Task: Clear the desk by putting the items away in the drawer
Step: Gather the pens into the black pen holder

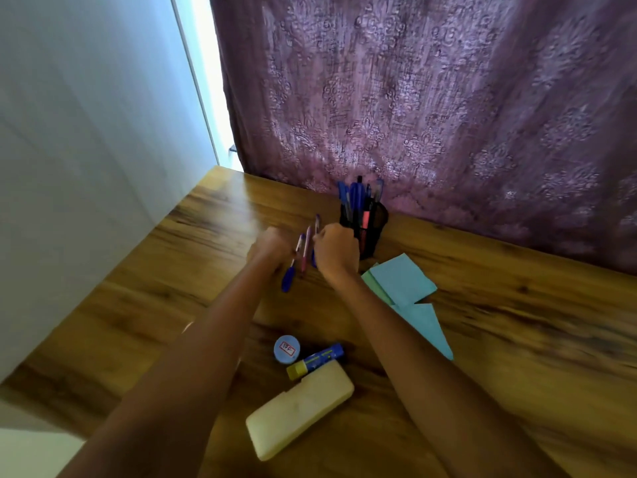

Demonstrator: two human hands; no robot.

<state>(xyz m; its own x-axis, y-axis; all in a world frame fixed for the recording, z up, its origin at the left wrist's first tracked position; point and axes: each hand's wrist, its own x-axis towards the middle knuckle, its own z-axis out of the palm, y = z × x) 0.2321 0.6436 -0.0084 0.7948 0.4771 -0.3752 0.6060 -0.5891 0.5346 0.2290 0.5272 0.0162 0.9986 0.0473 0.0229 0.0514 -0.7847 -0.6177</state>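
A: What lies round the hands?

B: A wooden desk runs up to a purple patterned curtain, with a pale wall to the left. A black mesh cup full of pens stands at the back, touching the right hand on its far side. Blue and green papers lie just right of that wrist, one sheet reaching toward the near edge.

A: And nearer the person?

B: Between the forearms sit a small round blue tub with a red-bordered label, a blue glue stick with a yellow cap just beside it, and a cream case lying slantwise, touching the glue stick's cap end. No drawer shows in this view.

A: What is being handled?

B: A few loose pens, between the two fists and just left of the cup. One has a clear barrel and a blue cap pointing toward the person; another looks pinkish; a third, blue, is by the right hand. They are blurred, so I cannot count them surely.

A: The hands?

B: Both arms stretch forward, bare, backs of the hands up. The left hand has its fingers curled round the pens' middles. The right hand's fingers are curled at the pens' upper ends, seemingly pinching one, though the blur hides which.
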